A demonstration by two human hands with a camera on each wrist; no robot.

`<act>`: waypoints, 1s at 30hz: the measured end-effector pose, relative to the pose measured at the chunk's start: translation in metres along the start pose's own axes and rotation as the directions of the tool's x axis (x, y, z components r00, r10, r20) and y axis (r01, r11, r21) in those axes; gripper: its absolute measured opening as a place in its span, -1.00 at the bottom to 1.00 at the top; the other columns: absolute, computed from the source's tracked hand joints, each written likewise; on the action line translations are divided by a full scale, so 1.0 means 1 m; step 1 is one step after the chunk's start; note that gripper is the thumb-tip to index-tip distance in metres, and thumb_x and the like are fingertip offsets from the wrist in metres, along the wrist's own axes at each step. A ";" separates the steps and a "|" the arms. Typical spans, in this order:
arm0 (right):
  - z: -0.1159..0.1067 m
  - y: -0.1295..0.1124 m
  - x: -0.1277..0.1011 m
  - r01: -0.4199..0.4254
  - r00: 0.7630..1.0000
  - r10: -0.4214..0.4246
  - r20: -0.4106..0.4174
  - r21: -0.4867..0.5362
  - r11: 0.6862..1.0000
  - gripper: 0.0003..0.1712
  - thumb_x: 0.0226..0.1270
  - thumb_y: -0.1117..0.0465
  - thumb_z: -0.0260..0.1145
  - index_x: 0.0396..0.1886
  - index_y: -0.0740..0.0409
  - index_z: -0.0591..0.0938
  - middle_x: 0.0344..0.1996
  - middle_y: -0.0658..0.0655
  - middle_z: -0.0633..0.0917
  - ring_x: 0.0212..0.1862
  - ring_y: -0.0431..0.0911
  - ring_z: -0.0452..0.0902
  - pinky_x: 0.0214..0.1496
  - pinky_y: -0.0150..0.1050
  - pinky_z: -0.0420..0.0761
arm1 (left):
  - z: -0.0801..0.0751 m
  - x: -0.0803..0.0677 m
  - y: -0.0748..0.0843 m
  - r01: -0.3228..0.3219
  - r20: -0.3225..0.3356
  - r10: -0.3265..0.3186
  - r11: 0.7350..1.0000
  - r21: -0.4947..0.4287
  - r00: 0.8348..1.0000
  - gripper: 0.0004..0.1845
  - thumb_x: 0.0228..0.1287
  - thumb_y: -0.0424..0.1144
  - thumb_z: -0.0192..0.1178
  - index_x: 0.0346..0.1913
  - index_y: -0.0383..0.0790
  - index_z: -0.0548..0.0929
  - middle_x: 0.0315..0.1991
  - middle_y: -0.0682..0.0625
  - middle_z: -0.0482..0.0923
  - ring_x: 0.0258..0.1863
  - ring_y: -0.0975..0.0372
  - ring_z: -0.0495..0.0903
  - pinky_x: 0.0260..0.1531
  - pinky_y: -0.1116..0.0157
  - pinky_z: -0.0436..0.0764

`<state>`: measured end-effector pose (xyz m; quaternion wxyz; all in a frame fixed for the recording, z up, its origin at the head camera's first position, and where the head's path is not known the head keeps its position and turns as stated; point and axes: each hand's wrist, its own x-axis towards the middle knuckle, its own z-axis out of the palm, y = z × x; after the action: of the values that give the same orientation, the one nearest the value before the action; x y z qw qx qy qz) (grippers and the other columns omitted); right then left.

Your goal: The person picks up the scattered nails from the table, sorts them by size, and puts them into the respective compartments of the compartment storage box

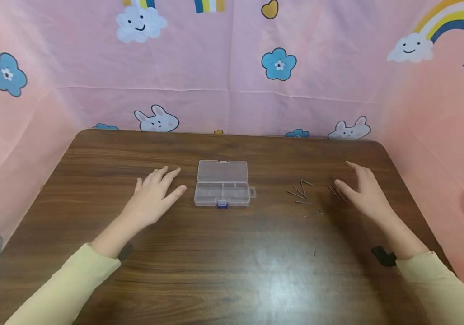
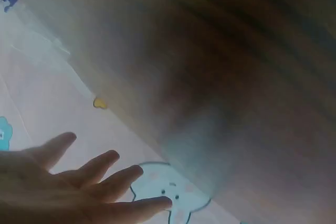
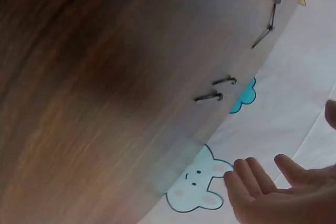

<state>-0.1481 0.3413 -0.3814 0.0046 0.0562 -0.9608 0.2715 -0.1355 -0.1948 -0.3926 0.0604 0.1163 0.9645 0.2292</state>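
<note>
A clear plastic compartment box (image 1: 200,199) sits on the table with its lid (image 1: 222,172) folded back and a blue latch (image 1: 222,205) at the front. To its left, my left hand (image 1: 148,198) hovers with fingers spread, holding nothing; its fingers (image 2: 105,182) also show in the left wrist view. Several thin metal nails (image 1: 296,195) lie scattered right of the box. My right hand (image 1: 363,192) is beside two of these nails (image 3: 210,96), its fingers extended and holding nothing. One more nail (image 1: 315,253) lies apart, nearer the front.
The brown wood-grain table (image 1: 154,280) reaches back to a pink patterned cloth (image 1: 199,67), which also hangs along both sides. A small black object (image 1: 384,256) lies by the right forearm. Light glares off the front middle of the tabletop.
</note>
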 end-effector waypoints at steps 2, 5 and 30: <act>-0.003 0.001 0.002 -0.001 1.000 0.002 -0.026 0.055 0.999 -0.17 0.68 -0.02 0.18 0.63 0.43 0.17 0.44 0.64 0.34 0.49 0.54 0.19 0.41 0.52 0.27 | 0.002 0.003 0.001 -0.008 -0.014 0.007 0.999 -0.051 1.000 -0.25 0.70 0.24 -0.16 0.67 -0.17 0.23 0.65 -0.39 0.13 0.63 -0.37 0.07 0.48 -0.56 -0.06; -0.005 0.004 0.003 -0.013 0.998 0.020 -0.053 0.116 0.993 -0.24 0.69 0.02 0.16 0.59 0.45 0.24 0.38 0.62 0.44 0.44 0.52 0.30 0.40 0.47 0.34 | 0.004 0.006 0.004 -0.023 -0.034 0.019 0.992 -0.127 0.999 -0.28 0.73 0.19 -0.17 0.63 -0.27 0.28 0.61 -0.39 0.22 0.60 -0.33 0.16 0.53 -0.45 0.08; 0.004 0.036 0.006 -0.200 0.979 0.186 0.080 0.247 0.948 -0.48 0.57 0.12 0.37 0.26 0.48 0.63 0.00 0.13 0.84 -0.23 -0.69 0.48 -0.15 -0.62 0.50 | 0.028 0.028 0.023 0.077 -0.025 -0.095 0.917 -0.392 0.995 -0.47 0.52 -0.21 0.31 0.40 -0.42 0.54 0.35 -0.34 0.57 0.28 -0.17 0.64 0.33 -0.07 0.62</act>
<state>-0.1575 0.3688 -0.4034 -0.0560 -0.0303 -0.9188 0.3895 -0.1536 -0.1558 -0.4083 0.0712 0.0542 0.9048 0.4164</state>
